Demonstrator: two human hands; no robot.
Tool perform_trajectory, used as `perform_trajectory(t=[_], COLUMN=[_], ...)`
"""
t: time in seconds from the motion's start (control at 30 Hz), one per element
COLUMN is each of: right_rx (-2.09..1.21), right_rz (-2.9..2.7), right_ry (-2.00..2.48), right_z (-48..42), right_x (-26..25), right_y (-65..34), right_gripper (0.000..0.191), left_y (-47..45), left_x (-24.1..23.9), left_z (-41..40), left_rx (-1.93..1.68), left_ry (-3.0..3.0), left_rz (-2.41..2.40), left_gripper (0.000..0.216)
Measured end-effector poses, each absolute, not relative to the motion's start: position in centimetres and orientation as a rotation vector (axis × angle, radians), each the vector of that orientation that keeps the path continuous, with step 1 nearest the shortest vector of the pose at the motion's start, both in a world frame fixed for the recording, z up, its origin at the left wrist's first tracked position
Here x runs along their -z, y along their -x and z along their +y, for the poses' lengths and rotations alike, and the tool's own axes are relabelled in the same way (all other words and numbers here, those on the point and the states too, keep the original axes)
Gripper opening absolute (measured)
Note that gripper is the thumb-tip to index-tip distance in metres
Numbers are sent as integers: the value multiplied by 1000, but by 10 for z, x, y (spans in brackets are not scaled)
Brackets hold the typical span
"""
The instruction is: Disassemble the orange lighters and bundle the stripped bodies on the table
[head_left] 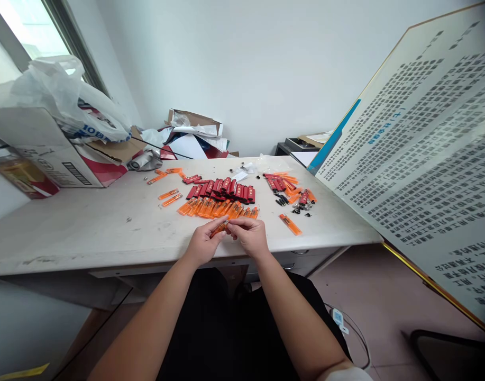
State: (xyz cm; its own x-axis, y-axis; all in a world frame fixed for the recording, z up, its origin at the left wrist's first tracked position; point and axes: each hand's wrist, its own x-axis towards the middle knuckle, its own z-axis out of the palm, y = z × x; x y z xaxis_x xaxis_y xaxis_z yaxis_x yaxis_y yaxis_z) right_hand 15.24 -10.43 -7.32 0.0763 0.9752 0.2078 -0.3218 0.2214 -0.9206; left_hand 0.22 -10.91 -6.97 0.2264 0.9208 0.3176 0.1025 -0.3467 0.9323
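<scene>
My left hand [203, 243] has its fingers closed round an orange see-through lighter [219, 228], held at the table's front edge. My right hand [249, 236] pinches at the lighter's upper end, where a bit of metal shows; its fingertips partly cover that end. Just beyond both hands lies a row of orange lighters [206, 207], side by side. Behind that row is a pile of red lighter sleeves [226, 188] with pale print. A single orange lighter [290, 224] lies to the right of my right hand.
More red and orange pieces [282, 182], with small black parts [281, 200], lie at the right. A few orange lighters [171, 198] lie at the left. A carton [60, 153], a bottle [26, 172] and a plastic bag [75, 100] stand left. A large printed board [417, 143] leans at the right.
</scene>
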Motion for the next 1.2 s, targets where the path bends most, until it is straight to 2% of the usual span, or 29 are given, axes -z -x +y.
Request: perform_trajectory(t=[0.47,0.7,0.97,1.2], right_rx=[-1077,-1147,-1184,-1101], right_rz=[-1027,-858,-752,-886], right_ry=[687,715,713,722], right_z=[-110,-115,-123,-124], right_x=[70,71,68,65], right_y=[-151,-134,-123,-123], right_gripper=[11,24,28,20], left_y=[-10,-8,-11,-12], left_x=[72,74,70,67], left_z=[-109,-110,-121,-122], left_rx=[-1289,-1327,-1332,-1284], left_ry=[-1754,-1547,-1485,-1386], left_rz=[1033,899,879,855], left_gripper=[39,47,47,33])
